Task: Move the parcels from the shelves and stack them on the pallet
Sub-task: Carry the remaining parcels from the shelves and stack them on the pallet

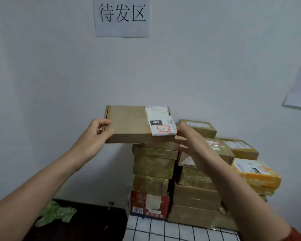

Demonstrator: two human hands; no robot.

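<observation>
Head camera is looking down past a checkered cloth [163, 230] toward both hands: the left hand [94, 134] is gripping the left end of a flat cardboard parcel [129, 124], fingers curled round its edge, while the right hand [193, 145] is reaching straight-fingered, apparently touching its labelled right end. The parcel is sitting atop the tallest stack of boxes [154, 164], below a wall sign [122, 16] reading 待发区.

flat box [129, 125] on left stack [153, 168] | right stack [196, 199] beside
</observation>
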